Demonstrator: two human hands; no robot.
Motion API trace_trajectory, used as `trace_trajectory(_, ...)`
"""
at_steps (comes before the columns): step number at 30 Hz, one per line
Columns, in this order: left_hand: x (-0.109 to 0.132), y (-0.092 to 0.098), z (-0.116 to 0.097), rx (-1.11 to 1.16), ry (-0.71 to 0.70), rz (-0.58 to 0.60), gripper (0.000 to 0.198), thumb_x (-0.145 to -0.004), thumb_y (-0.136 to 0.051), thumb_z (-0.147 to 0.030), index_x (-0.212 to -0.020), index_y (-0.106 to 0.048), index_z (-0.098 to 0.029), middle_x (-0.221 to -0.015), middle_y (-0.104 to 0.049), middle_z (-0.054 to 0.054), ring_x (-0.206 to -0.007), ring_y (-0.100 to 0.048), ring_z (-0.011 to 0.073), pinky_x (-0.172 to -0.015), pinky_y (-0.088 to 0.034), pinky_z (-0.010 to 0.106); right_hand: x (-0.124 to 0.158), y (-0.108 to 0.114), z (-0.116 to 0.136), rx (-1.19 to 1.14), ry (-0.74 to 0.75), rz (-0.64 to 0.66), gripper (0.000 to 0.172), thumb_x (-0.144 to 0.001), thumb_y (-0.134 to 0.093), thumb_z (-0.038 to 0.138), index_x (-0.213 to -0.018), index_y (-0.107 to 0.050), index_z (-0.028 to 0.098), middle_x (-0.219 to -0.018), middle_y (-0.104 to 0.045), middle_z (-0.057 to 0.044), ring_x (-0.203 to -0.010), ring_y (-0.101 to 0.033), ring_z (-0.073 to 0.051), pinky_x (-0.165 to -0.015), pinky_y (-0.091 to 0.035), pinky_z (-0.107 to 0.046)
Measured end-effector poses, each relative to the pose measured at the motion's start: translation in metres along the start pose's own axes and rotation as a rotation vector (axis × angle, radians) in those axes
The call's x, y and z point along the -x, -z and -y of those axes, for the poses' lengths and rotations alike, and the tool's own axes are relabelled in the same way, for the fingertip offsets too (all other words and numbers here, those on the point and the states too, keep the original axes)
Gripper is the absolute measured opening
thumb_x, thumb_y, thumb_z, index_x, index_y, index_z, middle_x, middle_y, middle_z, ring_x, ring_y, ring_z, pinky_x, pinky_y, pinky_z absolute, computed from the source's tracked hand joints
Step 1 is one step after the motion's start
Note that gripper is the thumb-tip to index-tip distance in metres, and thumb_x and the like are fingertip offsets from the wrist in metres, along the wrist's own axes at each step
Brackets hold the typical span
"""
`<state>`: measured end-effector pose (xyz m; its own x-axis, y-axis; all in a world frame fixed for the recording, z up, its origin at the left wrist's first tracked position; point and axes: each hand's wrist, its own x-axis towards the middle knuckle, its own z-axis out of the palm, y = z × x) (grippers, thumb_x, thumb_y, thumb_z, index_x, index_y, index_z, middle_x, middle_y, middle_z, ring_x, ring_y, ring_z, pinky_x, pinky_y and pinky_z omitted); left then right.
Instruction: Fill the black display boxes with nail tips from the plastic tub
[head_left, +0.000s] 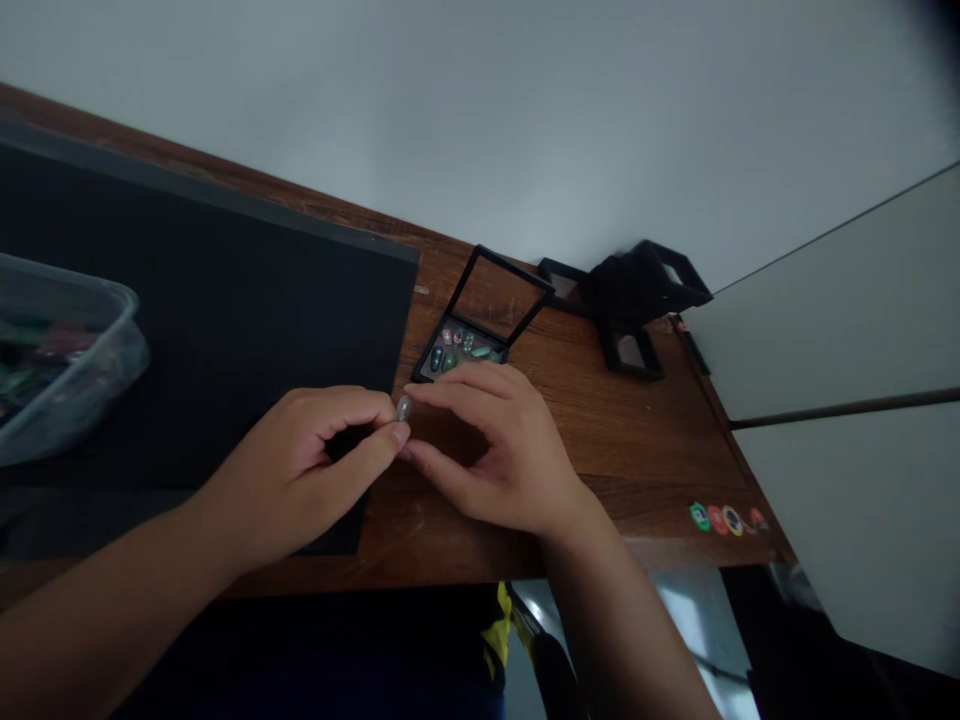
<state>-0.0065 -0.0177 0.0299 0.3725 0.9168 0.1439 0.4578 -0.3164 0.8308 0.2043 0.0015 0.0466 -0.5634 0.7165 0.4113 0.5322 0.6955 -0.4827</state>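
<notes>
Between my two hands is a small grey, shiny oval stone [404, 407]. The thumb and bent index finger of my left hand [315, 460] pinch it from the left. From the other side, my right hand [502, 440] reaches in, its index fingertip at the stone's upper end and its thumb tip just below, by my left thumb. Just beyond my fingers stands a black-framed display case [424, 366] with its clear lid raised. Several polished stones [450, 360], green, pink and dark, lie inside it, and my right hand hides its near edge.
A clear plastic tub [124, 335] of blurred, colourful pieces stands on the black mat [262, 290] at left. More black cases [637, 285] are piled by the wall at back right. Round stickers [716, 519] mark the wooden desk [622, 430] near its front right corner.
</notes>
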Motion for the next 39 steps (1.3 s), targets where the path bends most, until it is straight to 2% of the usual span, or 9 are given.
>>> trace_trajectory(9,-0.002,-0.001,0.001,-0.04,-0.058,0.051,0.038,-0.1,-0.047,-0.028,-0.063,-0.045,-0.02,-0.058,-0.047,-0.005,-0.054,-0.047,0.0091,-0.053,-0.036,0.024,-0.001,0.001,0.001,-0.014,-0.006,0.065,0.025,-0.092,-0.072,0.034,-0.111,-0.074,0.017,-0.1,-0.08,-0.003,-0.088,-0.072,-0.017,-0.081,-0.047,-0.034)
trace_trajectory(14,0.001,0.001,-0.008,0.011,0.045,0.059,0.042,-0.102,-0.045,-0.037,-0.063,-0.048,-0.02,-0.06,-0.046,-0.005,-0.056,-0.046,0.01,-0.054,-0.034,0.026,-0.001,0.004,0.001,-0.032,-0.011,0.05,0.022,-0.091,-0.071,0.034,-0.107,-0.073,0.019,-0.098,-0.08,-0.002,-0.086,-0.072,-0.017,-0.08,-0.047,-0.033)
trace_trajectory(17,0.003,0.001,-0.013,0.043,0.078,0.04,0.04,-0.1,-0.047,-0.041,-0.067,-0.054,-0.02,-0.062,-0.05,-0.005,-0.059,-0.048,0.0105,-0.057,-0.035,0.027,0.0,0.012,-0.005,-0.015,-0.076,-0.024,0.022,-0.091,-0.072,0.037,-0.107,-0.074,0.021,-0.093,-0.079,-0.001,-0.082,-0.071,-0.017,-0.079,-0.048,-0.033)
trace_trajectory(20,0.004,0.002,-0.014,0.033,0.073,0.019,0.037,-0.098,-0.049,-0.04,-0.068,-0.056,-0.02,-0.063,-0.051,-0.004,-0.06,-0.048,0.0109,-0.059,-0.036,0.028,0.003,0.024,-0.02,0.022,-0.227,-0.192,0.023,-0.09,-0.073,0.036,-0.107,-0.074,0.021,-0.087,-0.074,-0.002,-0.077,-0.066,-0.017,-0.073,-0.049,-0.032)
trace_trajectory(22,0.004,0.002,-0.013,0.006,0.07,0.006,0.037,-0.098,-0.05,-0.041,-0.067,-0.055,-0.021,-0.063,-0.05,-0.004,-0.059,-0.047,0.011,-0.06,-0.036,0.028,0.007,0.031,-0.03,0.039,-0.337,-0.247,0.024,-0.09,-0.073,0.037,-0.108,-0.074,0.02,-0.084,-0.071,-0.002,-0.073,-0.063,-0.016,-0.07,-0.048,-0.032)
trace_trajectory(23,0.004,0.002,-0.012,-0.006,0.068,0.0,0.038,-0.098,-0.049,-0.041,-0.067,-0.054,-0.021,-0.063,-0.05,-0.004,-0.059,-0.047,0.0111,-0.06,-0.036,0.028,0.008,0.035,-0.035,0.041,-0.382,-0.229,0.024,-0.089,-0.073,0.037,-0.107,-0.074,0.021,-0.081,-0.069,-0.001,-0.07,-0.061,-0.015,-0.067,-0.046,-0.031)
trace_trajectory(28,0.003,0.002,-0.002,-0.071,0.056,0.018,0.041,-0.1,-0.047,-0.046,-0.067,-0.052,-0.021,-0.062,-0.048,-0.003,-0.058,-0.047,0.0127,-0.055,-0.034,0.03,0.013,0.044,-0.043,0.033,-0.525,0.048,0.023,-0.088,-0.074,0.039,-0.102,-0.076,0.02,-0.065,-0.056,0.004,-0.058,-0.049,-0.013,-0.057,-0.036,-0.028)
trace_trajectory(34,0.002,0.003,0.002,-0.114,0.049,0.03,0.046,-0.103,-0.043,-0.048,-0.067,-0.052,-0.021,-0.061,-0.05,-0.004,-0.056,-0.049,0.0123,-0.055,-0.034,0.03,0.01,0.04,-0.039,0.121,-0.553,0.134,0.023,-0.086,-0.071,0.033,-0.106,-0.076,0.02,-0.068,-0.06,0.002,-0.063,-0.052,-0.013,-0.059,-0.034,-0.028)
trace_trajectory(39,0.001,0.003,0.002,-0.137,0.036,0.004,0.048,-0.105,-0.038,-0.048,-0.07,-0.056,-0.021,-0.058,-0.05,-0.004,-0.055,-0.05,0.0125,-0.056,-0.034,0.031,0.007,0.037,-0.037,0.196,-0.564,0.123,0.023,-0.085,-0.072,0.035,-0.104,-0.076,0.022,-0.07,-0.064,0.001,-0.065,-0.054,-0.015,-0.06,-0.032,-0.029)
